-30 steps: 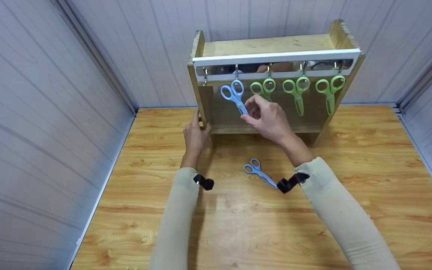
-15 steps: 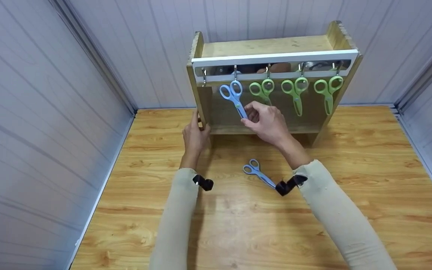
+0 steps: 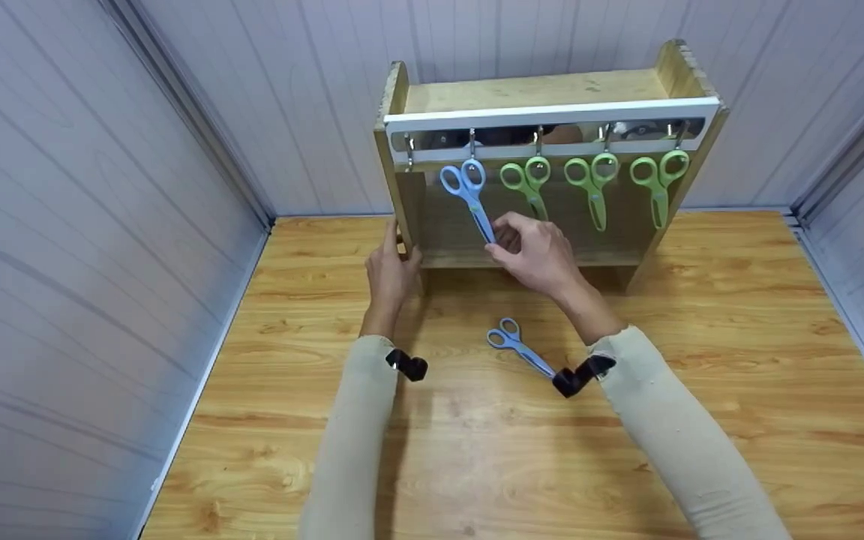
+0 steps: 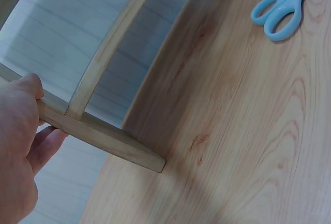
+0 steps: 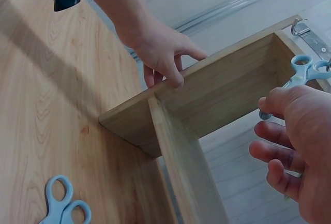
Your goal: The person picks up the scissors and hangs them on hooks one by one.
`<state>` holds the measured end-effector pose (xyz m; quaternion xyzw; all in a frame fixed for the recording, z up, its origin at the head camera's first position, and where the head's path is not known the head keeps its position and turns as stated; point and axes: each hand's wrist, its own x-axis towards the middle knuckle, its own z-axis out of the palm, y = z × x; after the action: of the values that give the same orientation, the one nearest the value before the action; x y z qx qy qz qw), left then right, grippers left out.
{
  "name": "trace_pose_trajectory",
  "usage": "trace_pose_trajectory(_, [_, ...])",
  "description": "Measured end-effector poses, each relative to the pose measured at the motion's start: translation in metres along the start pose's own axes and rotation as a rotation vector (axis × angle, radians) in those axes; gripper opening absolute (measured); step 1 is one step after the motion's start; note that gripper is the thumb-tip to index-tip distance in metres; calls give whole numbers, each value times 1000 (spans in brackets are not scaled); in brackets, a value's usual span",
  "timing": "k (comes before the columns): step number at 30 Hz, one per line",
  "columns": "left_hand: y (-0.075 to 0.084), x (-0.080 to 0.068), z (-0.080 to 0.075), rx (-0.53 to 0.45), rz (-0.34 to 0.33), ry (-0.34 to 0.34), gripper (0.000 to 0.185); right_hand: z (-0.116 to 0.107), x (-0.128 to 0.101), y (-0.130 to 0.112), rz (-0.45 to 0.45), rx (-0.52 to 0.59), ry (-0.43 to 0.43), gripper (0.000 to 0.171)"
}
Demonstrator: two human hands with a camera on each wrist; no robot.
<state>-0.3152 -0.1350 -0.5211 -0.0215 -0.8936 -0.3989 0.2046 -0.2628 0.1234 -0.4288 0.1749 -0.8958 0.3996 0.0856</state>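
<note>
The blue plastic-handled scissors [image 3: 469,193] hang by a handle loop from the second metal hook on the wooden rack [image 3: 544,90], blades down. My right hand [image 3: 533,251] pinches their blade tip between thumb and fingers. My left hand [image 3: 392,270] grips the rack's left side panel. A second blue pair [image 3: 520,346] lies on the wooden table [image 3: 702,337].

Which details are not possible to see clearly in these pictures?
- Head view: whether the right hand pinches the hanging blue scissors; the fingers cover the blade tip.
- Head view: the tip of the blue scissors on the table lies behind the wrist camera.
- Left wrist view: the left hand is cut by the frame edge.
</note>
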Motion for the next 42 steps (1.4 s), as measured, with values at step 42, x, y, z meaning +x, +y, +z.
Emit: trace_pose_trajectory(42, [-1,-1,0,-6,-8,-3,62,8,-16,26,-14,-30,-52,50])
